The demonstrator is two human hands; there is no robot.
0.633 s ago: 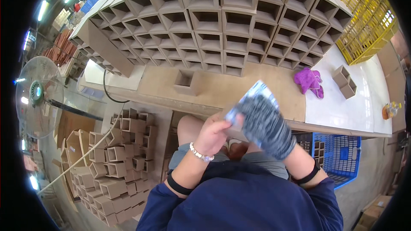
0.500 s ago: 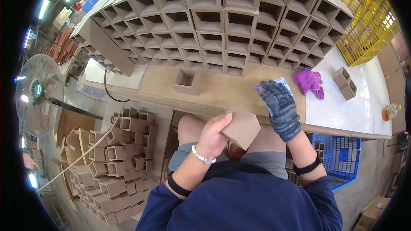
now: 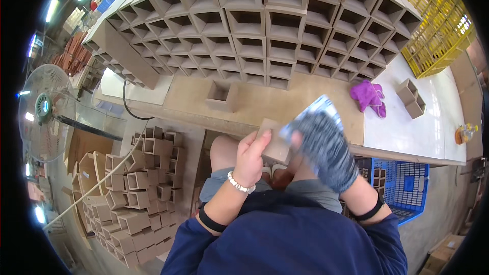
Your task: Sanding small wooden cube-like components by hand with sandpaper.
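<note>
Head view, L to R: standing fan (image 3: 43,107) at far L; next to it, big pile of brown boxes (image 3: 135,209), open-ended, sitting lower than the surface (image 3: 186,97). Single box (image 3: 221,95) on the surface near its front edge, opening up, well apart from both hands. L hand (image 3: 249,158) bare, w/ beaded bracelet, closed in a pinch on the held box (image 3: 275,142), thumb on the face toward the camera. Held box lies just R of L fingertips, over the lap, btwn the 2 hands, tilted. Behind: rows of stacked boxes (image 3: 249,24), openings facing the person. R hand (image 3: 326,147) in gray knit glove, motion-blurred, partly curled w/ a blue-white sheet (image 3: 326,106) in its grip; sheet's lower corner at held box's R side, can't tell if touching. Further R: purple cloth (image 3: 362,95) on the surface, blue crate (image 3: 407,188) below it, box pair (image 3: 410,98), yellow crate (image 3: 438,20), small bottle (image 3: 465,132) near R end.
</note>
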